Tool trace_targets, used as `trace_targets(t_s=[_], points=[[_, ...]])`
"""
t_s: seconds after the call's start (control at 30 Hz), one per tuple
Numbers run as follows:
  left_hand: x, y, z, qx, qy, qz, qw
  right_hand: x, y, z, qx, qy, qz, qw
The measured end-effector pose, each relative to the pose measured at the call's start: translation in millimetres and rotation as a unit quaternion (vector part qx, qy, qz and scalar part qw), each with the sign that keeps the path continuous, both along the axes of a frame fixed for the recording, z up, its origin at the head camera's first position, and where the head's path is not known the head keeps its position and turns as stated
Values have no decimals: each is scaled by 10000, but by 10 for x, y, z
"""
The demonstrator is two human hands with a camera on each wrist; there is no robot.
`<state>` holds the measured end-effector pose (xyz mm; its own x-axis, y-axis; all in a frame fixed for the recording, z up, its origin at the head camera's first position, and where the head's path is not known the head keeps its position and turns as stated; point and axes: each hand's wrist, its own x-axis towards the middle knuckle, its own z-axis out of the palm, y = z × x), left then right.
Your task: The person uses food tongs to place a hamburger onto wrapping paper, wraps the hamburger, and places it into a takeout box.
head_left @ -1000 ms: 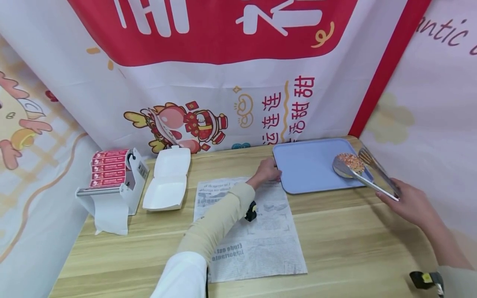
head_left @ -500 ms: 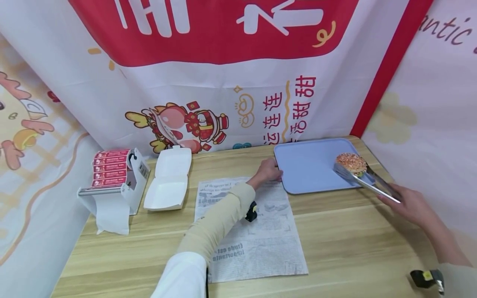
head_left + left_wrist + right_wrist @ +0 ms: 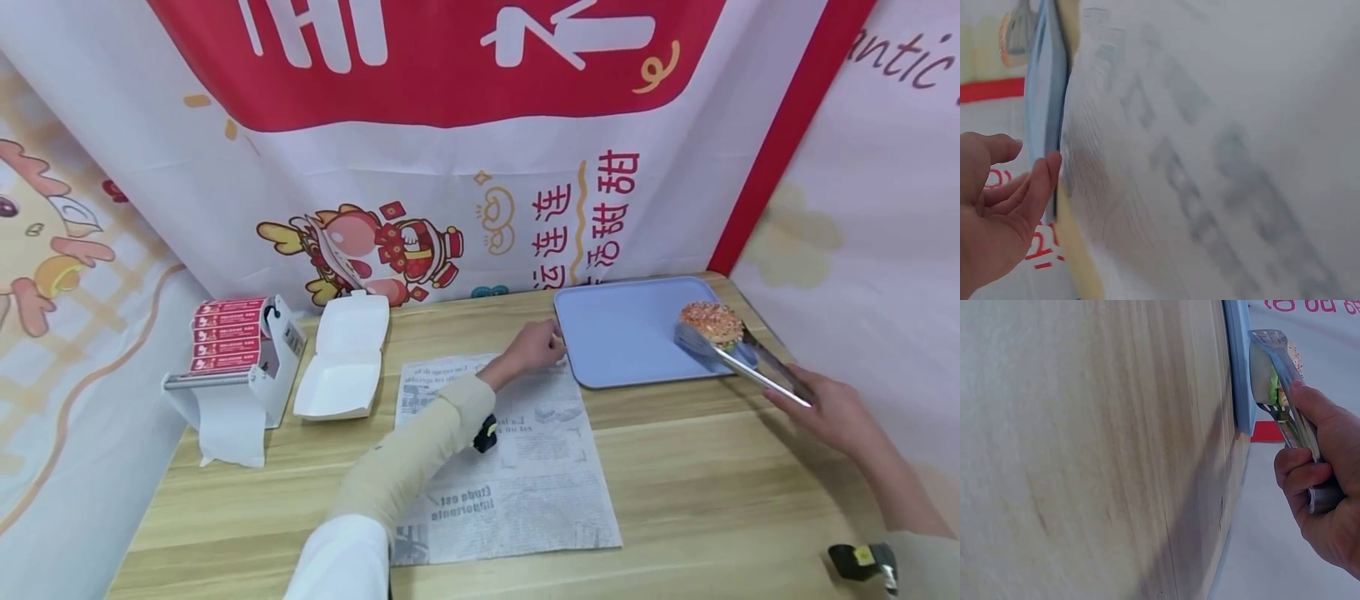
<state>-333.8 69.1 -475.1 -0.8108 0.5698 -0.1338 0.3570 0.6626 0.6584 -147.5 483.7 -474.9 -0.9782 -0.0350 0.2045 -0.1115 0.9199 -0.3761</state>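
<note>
In my right hand I hold metal tongs, fingers curled round the handles. The tong heads stand either side of a seeded-bun burger at the right end of a blue tray. The right wrist view shows green lettuce under the bun, and the burger seems to sit on the tray. My left hand is beside the tray's left edge, over the top of a printed paper sheet. Up close, the left hand has its thumb apart from loosely bent fingers, with nothing between them.
An opened white clamshell box lies left of the paper. Farther left stands a dispenser with a roll of red labels. A printed cloth backdrop hangs behind the wooden table.
The tongs have gone from tilting the burger to holding it level on the tray. My left hand has loosened from the tray's edge and drawn slightly left.
</note>
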Motion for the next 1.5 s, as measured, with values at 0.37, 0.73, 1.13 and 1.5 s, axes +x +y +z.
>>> trace_targets(t_s=[0.37,0.73,1.13,1.5], points=[[495,-661,249,-912,1172,-544,9874,35,-56,82,-26,-96,-30,9999],[1208,-1519,306,-1766,1780,-1134,9614,29,-143,81,-93,-122,-76,9999],[1653,-2238,84,-2117,1601,-772,9610,-27,-234,-8,-180,211,-36,9996],[1877,-2437,-97,-2497,1021,-354,9623,-80,-378,-25,-145,139,21,9998]])
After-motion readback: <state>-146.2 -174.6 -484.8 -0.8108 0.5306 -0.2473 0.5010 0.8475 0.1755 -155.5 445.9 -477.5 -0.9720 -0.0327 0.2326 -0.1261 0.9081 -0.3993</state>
